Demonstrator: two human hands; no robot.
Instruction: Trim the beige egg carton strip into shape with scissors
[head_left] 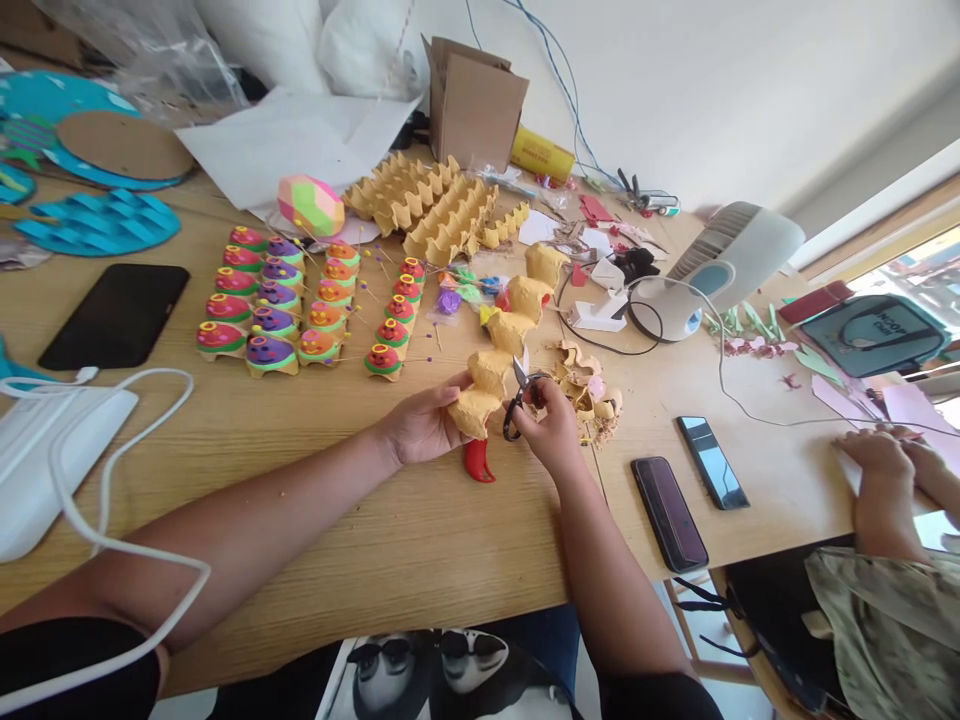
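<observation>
Head view: the left hand [421, 425] pinches the near end of a yellow egg-carton strip [491, 372], which runs toward one o'clock; the right hand [552, 430] grips black-handled scissors [520, 376], blades parted and pointing to twelve o'clock, beside the strip. Carton scraps [584, 400] lie at two o'clock from the right hand, painted carton rows [276, 297] at ten o'clock from the left

A wooden table [337, 570] carries painted egg-carton strips [277, 296], phones [669, 514], a fan [739, 260] and carton scraps [585, 402].
</observation>
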